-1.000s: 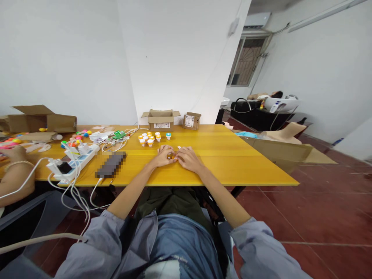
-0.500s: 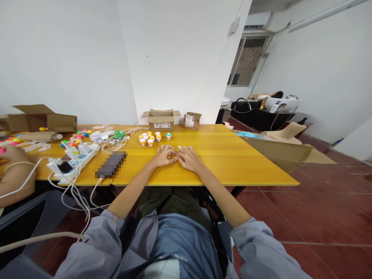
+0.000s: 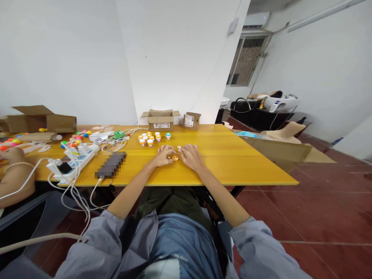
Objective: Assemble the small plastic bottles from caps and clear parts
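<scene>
My left hand (image 3: 163,156) rests on the table with its fingers curved round and its thumb toward the middle. At its fingertips is a small round orange and white piece (image 3: 175,158), seemingly held between finger and thumb. Just to the right, my right hand (image 3: 189,156) has its fingers bent and drawn together, slightly apart from that piece. What lies in them, if anything, is hidden. A tiny white piece (image 3: 179,147) with dark marks shows by the right fingertips. Farther back stand several small white-topped pieces with orange bands (image 3: 150,142) and one with a teal top (image 3: 168,135).
An open cardboard box (image 3: 161,119) and a smaller box (image 3: 192,121) stand against the wall. To the left are a dark phone-like slab (image 3: 111,165), a white power strip (image 3: 77,162) with cables, and colourful balls. Another person's arm (image 3: 19,170) is at far left.
My right hand has drawn slightly right, away from the orange and white piece, which now shows more fully. My left hand stays nearly in place. The other person's hand has shifted a little.
</scene>
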`<move>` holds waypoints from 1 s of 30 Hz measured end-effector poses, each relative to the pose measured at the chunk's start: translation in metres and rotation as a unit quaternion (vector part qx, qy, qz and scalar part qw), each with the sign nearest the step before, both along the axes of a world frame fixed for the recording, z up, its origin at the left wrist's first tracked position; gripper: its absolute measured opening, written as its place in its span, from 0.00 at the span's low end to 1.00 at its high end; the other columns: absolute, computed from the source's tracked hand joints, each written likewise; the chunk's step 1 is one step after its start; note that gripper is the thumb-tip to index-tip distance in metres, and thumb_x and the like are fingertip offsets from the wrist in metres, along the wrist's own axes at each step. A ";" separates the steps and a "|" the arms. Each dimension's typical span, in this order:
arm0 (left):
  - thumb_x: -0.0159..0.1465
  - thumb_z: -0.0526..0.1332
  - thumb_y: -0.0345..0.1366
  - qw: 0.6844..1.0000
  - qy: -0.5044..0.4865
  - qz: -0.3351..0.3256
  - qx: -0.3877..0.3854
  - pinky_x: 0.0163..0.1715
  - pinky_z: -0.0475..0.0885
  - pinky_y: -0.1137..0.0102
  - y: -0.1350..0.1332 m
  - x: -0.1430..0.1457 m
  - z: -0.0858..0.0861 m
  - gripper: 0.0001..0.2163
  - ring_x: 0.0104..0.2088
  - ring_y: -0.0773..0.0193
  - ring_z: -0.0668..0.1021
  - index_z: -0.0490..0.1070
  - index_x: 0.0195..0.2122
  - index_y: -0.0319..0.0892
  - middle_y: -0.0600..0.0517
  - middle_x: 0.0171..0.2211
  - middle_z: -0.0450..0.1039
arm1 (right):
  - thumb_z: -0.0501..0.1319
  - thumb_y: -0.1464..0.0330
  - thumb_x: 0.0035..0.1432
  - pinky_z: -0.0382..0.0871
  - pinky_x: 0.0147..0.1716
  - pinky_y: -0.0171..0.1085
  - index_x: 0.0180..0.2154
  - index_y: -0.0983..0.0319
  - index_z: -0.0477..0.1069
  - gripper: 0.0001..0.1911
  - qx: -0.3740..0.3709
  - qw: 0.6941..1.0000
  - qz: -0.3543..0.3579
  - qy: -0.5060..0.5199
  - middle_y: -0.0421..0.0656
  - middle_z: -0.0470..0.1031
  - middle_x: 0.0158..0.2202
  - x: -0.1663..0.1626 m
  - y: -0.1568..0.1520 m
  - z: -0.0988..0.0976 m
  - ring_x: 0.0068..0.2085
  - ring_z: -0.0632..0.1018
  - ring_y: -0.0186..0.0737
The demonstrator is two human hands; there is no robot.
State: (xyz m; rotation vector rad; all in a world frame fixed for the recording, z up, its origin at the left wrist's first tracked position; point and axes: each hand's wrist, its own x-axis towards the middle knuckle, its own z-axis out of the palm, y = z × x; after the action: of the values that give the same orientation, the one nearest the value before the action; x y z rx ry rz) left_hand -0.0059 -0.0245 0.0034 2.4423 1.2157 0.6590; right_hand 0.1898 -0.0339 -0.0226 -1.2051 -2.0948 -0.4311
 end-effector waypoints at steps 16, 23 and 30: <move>0.56 0.61 0.31 0.999 0.023 0.021 0.035 0.60 0.59 0.51 0.002 -0.017 0.003 0.09 0.57 0.49 0.63 0.76 0.36 0.49 0.51 0.52 0.67 | 0.52 0.64 0.69 0.60 0.46 0.47 0.39 0.57 0.77 0.15 -0.023 0.999 0.040 -0.012 0.48 0.80 0.43 0.002 -0.001 0.000 0.45 0.73 0.48; 0.59 0.62 0.34 0.998 0.034 0.005 0.045 0.61 0.58 0.52 0.004 -0.022 0.004 0.05 0.58 0.49 0.62 0.77 0.34 0.48 0.51 0.53 0.67 | 0.56 0.65 0.66 0.60 0.48 0.48 0.37 0.57 0.78 0.11 -0.051 0.995 0.064 -0.048 0.48 0.80 0.46 0.000 -0.005 0.003 0.48 0.72 0.50; 0.62 0.61 0.36 0.997 0.035 -0.011 0.073 0.61 0.59 0.52 0.009 -0.023 -0.002 0.05 0.57 0.51 0.62 0.78 0.35 0.48 0.51 0.52 0.67 | 0.56 0.64 0.67 0.59 0.50 0.49 0.41 0.58 0.78 0.12 -0.086 0.991 0.073 -0.068 0.49 0.79 0.46 -0.002 -0.010 0.008 0.51 0.71 0.51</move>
State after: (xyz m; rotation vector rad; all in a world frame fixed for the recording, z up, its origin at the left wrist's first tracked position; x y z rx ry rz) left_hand -0.0291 -0.0151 0.0018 2.6158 1.2049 0.6837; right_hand 0.1883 -0.0437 -0.0145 -1.1363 -2.3593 -0.2755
